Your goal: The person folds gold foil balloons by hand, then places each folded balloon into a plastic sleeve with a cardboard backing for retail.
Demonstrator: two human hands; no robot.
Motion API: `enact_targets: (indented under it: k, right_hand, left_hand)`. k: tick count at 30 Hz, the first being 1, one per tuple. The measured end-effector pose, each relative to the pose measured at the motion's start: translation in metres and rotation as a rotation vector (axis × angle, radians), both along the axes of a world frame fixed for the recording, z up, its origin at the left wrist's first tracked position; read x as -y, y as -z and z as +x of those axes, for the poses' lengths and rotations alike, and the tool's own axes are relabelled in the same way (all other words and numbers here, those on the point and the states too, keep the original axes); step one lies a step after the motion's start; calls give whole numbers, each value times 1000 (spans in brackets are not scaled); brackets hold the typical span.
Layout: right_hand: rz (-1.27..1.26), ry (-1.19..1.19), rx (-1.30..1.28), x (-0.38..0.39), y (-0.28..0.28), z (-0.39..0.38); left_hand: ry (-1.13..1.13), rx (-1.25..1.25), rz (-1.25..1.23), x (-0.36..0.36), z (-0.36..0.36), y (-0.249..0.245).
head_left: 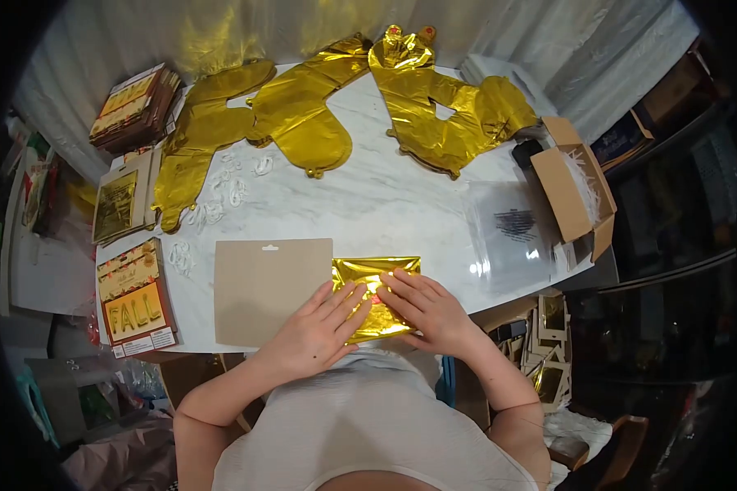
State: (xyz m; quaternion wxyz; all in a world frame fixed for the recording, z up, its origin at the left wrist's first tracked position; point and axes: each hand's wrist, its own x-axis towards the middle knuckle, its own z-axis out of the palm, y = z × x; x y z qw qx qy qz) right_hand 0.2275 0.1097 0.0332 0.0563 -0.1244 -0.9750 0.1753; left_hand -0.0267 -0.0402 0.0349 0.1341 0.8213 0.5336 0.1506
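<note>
A folded packet of shiny gold foil balloon (376,322) lies near the table's front edge. My left hand (319,329) rests flat on its left side, fingers stretched out. From the other side, my right hand (431,315) lies on it too, with its fingers extended and pointing toward the left hand. Both palms face down and grip nothing. Just left of the foil is a plain brown-grey card (272,290) with a hang hole at its top edge.
Flat gold foil balloons (303,110) spread along the table's back. White string bundles (236,193) lie at left, near printed "FALL" packages (135,307) and a package stack (131,106). Clear plastic bags (508,245) and an open cardboard box (561,192) sit at right.
</note>
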Motion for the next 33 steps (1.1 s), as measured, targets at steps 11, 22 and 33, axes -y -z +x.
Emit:
enact_targets:
  k: [11,22,33]
  right_hand:
    - [15,192,-199,19,-30,42]
    - [-928,503,-726,20,-55,12]
    - [-1256,582,-999,19,-14,-36]
  left_hand:
    - [97,94,6,-8,19,-2]
    - [-258,880,-170,-10,19,-13]
    - [-525,1634,-359,2,4,4]
